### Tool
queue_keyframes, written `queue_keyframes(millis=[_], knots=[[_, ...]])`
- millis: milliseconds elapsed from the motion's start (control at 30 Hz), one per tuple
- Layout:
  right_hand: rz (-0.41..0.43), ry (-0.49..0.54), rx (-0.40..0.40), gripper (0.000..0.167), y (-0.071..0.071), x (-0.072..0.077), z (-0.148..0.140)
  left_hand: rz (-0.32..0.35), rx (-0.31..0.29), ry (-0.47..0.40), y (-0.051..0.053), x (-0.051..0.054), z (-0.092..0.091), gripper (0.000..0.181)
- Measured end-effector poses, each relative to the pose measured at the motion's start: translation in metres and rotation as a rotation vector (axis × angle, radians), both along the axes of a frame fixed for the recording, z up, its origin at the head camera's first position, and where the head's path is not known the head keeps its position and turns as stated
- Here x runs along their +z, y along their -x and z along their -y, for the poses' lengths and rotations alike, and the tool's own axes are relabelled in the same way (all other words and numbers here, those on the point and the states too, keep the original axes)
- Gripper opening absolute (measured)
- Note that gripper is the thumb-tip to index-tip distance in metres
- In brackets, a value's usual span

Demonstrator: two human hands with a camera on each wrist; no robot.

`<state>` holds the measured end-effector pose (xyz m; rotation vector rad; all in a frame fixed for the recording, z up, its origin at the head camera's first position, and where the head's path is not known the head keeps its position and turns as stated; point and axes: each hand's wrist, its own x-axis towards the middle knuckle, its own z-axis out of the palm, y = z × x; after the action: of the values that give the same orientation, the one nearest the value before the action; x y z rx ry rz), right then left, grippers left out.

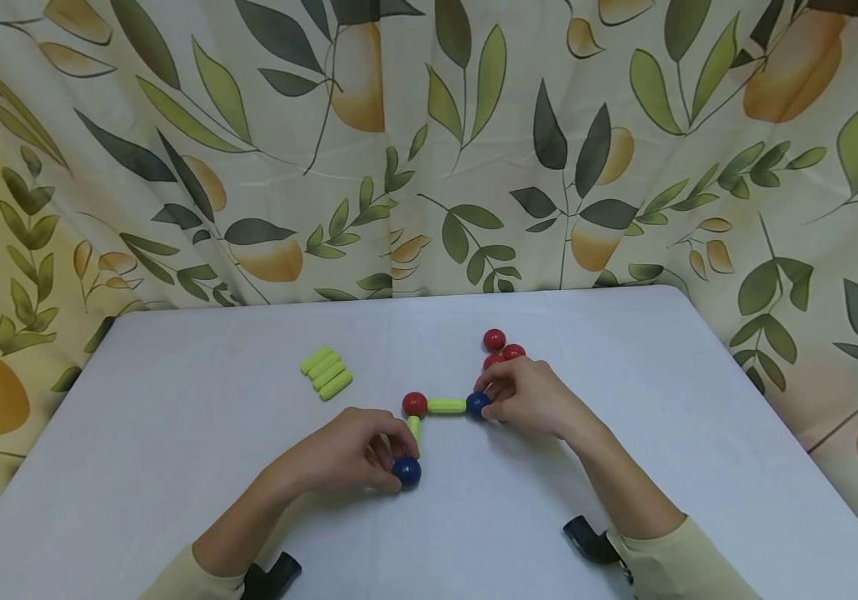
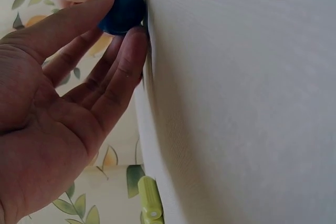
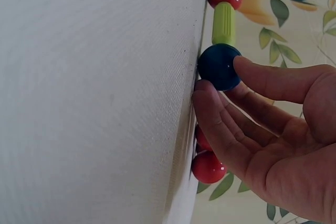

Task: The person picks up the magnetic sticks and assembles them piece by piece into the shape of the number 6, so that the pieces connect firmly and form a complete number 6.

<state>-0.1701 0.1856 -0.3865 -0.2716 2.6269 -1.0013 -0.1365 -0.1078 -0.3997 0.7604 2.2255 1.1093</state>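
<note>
We are seeing both hands pinching glossy blue balls around the middle of the white cloth-covered worktop [image 1: 174, 400].
The left hand [image 1: 357, 450] is grasping one glossy blue ball [image 1: 406, 472] between thumb and fingertips, towards the near edge; the right hand [image 1: 537, 398] is likewise grasping a second glossy blue ball [image 1: 477, 406], nearer the right edge. From that one, a slim yellow-green rod [image 1: 446, 406] is reaching a glossy red ball [image 1: 415, 404], where another yellow-green rod [image 1: 414, 427] is pointing towards the near edge; fingers are hiding its end, so we cannot tell whether it is meeting the left hand's ball. Loose yellow-green rods [image 1: 336, 385] are lying towards the far left corner, clustered red balls [image 1: 494, 340] near the far edge. Only the right wrist view is showing us lengthwise ribs on the joining rod; only the left, a hole in a loose rod's end.
</note>
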Motion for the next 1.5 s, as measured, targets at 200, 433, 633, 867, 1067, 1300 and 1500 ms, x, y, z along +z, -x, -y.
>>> queue_keyframes(millis=[200, 433, 633, 867, 1067, 1300, 1500], knots=[[-0.001, -0.001, -0.006, 0.028, 0.000, 0.000, 0.000, -0.007, 0.000, 0.008, 0.000, 0.000, -0.001, 0.030], [0.006, -0.005, -0.010, 0.029, 0.000, 0.001, 0.000, -0.024, 0.003, 0.010, 0.000, -0.001, -0.001, 0.031], [0.005, -0.006, -0.010, 0.029, 0.000, 0.001, 0.000, -0.011, 0.030, 0.016, -0.002, 0.001, 0.000, 0.037], [0.002, -0.008, -0.009, 0.029, 0.000, 0.002, 0.001, 0.005, 0.026, 0.024, -0.002, 0.002, 0.000, 0.046], [0.002, -0.011, -0.007, 0.029, 0.000, 0.002, 0.001, -0.059, 0.014, 0.072, 0.001, 0.001, 0.000, 0.050], [0.002, -0.012, -0.008, 0.029, -0.001, 0.002, 0.000, -0.179, 0.036, 0.167, 0.008, -0.001, -0.008, 0.040], [0.004, -0.009, -0.006, 0.029, -0.001, 0.001, 0.001, -0.346, 0.000, 0.206, 0.014, 0.001, -0.016, 0.035]])
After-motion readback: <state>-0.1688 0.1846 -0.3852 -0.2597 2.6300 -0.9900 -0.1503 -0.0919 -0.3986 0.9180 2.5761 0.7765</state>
